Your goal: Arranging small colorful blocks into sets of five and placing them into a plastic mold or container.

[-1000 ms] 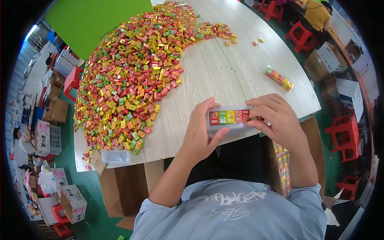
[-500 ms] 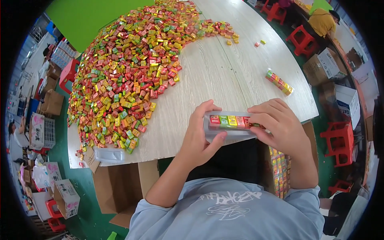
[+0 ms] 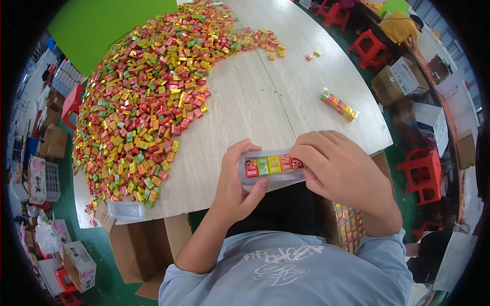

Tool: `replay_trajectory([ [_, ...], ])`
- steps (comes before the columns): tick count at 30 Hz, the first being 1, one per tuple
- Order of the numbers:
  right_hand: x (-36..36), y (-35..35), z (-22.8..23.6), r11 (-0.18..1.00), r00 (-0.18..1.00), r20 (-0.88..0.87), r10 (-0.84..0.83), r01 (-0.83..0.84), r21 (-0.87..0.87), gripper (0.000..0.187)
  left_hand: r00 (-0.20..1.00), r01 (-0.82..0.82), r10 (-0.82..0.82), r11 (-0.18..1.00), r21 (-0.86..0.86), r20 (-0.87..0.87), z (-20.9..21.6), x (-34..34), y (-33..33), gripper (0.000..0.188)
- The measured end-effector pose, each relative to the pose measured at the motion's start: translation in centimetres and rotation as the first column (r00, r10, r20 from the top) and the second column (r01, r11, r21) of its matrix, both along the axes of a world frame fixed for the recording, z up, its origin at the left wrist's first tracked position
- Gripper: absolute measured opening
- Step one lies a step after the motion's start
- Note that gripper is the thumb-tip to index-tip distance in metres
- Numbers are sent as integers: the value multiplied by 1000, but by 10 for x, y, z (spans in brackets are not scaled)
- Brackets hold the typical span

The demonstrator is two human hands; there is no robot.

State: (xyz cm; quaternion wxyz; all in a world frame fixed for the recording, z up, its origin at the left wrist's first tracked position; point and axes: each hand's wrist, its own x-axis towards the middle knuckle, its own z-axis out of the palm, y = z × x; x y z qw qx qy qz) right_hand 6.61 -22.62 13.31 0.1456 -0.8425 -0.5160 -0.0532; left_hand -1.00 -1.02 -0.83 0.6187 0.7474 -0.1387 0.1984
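Observation:
My left hand [image 3: 234, 186] grips the left end of a shallow grey plastic tray [image 3: 279, 178], thumb on its near side and fingers round the far side. Inside lies a row of small wrapped candies [image 3: 274, 164] in red, green, yellow and pink. Closed over the tray's right end, my right hand [image 3: 339, 167] has its fingertips on the row and hides its last pieces. Farther off to the right on the table rests a similar row of candies in clear wrap [image 3: 339, 105].
A large heap of loose wrapped candies [image 3: 138, 107] covers the table's left side, before a green panel [image 3: 107, 30]. Another plastic tray [image 3: 126, 210] sits at the near left edge. Below are an open carton [image 3: 138, 250] and a box of packed candy rows [image 3: 349, 224]. Red stools [image 3: 421, 173] stand at right.
The whole view has shifted, so table and heap appear farther left. Both hands still hold the tray and row, and the tray is tilted a little differently.

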Motion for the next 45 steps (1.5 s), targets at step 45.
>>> replay_trajectory([
  [45, 267, 25, -87, 930, 929, -64, -364, 360, -73, 45, 943, -36, 270, 660, 750, -192, 2, -26, 45, 41],
])
